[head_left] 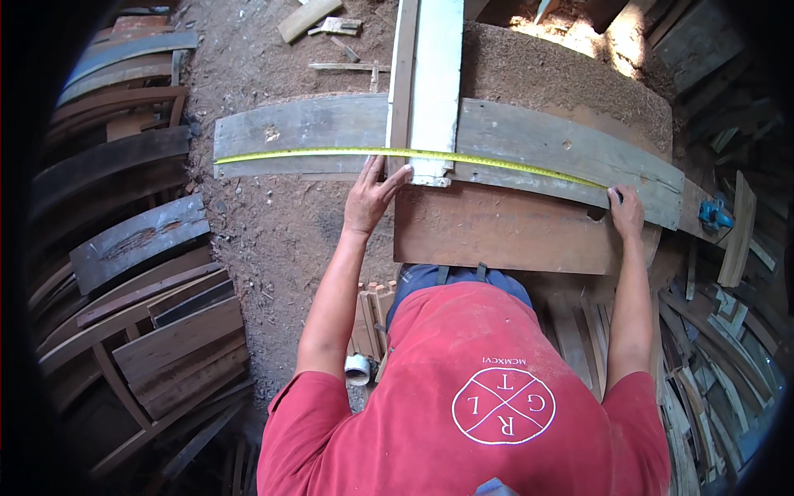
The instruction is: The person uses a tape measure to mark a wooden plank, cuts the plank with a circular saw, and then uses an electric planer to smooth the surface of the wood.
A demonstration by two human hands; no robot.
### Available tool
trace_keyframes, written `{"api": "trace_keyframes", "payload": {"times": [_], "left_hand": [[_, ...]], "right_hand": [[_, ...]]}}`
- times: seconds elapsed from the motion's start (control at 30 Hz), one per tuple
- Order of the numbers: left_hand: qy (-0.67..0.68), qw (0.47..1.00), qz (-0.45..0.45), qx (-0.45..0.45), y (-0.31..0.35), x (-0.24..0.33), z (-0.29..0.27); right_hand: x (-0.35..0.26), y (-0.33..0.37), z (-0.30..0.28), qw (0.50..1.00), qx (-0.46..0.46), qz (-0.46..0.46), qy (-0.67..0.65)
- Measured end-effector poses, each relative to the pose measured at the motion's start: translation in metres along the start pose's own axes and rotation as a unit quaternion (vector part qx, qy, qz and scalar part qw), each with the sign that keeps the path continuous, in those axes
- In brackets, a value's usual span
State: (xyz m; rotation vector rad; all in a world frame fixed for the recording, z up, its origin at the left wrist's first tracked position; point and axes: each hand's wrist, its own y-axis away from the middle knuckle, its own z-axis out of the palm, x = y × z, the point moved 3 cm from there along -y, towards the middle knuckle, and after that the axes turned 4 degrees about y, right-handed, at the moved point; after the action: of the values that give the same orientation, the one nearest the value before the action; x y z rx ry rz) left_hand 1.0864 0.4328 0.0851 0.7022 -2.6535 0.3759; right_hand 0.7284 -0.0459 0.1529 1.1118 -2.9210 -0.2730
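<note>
A yellow tape measure (306, 152) is stretched from left to right along a long, weathered grey plank (298, 120). It passes over a white-painted board (435, 74) with a brown strip (403, 74) on its left, both crossing the plank. My left hand (372, 198) has thumb and fingers apart, fingertips at the tape beside the brown strip and thumb by the white board's near end. Toward the plank's right end, my right hand (627, 213) grips the tape's end; its fingers partly hide a small dark part there.
Under the plank, nearer me, lies a brown wooden panel (496, 231). A blue tool (715, 215) sits past the plank's right end. Stacked boards (178, 347) line the left; wood strips (703, 388) crowd the right. A white cylindrical object (357, 369) stands near my left arm.
</note>
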Motion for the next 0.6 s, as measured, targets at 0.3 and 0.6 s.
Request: {"api": "trace_keyframes", "payload": {"times": [0.3,0.6], "left_hand": [[0.005,1.000,-0.001,-0.014,0.004,-0.004,0.003],[0.015,1.000,0.004,-0.002,0.004,-0.006,0.002]], "right_hand": [[-0.005,0.000,0.000,0.999,-0.027,0.039,0.016],[0.002,-0.003,0.006,1.000,0.001,0.027,0.014]]}}
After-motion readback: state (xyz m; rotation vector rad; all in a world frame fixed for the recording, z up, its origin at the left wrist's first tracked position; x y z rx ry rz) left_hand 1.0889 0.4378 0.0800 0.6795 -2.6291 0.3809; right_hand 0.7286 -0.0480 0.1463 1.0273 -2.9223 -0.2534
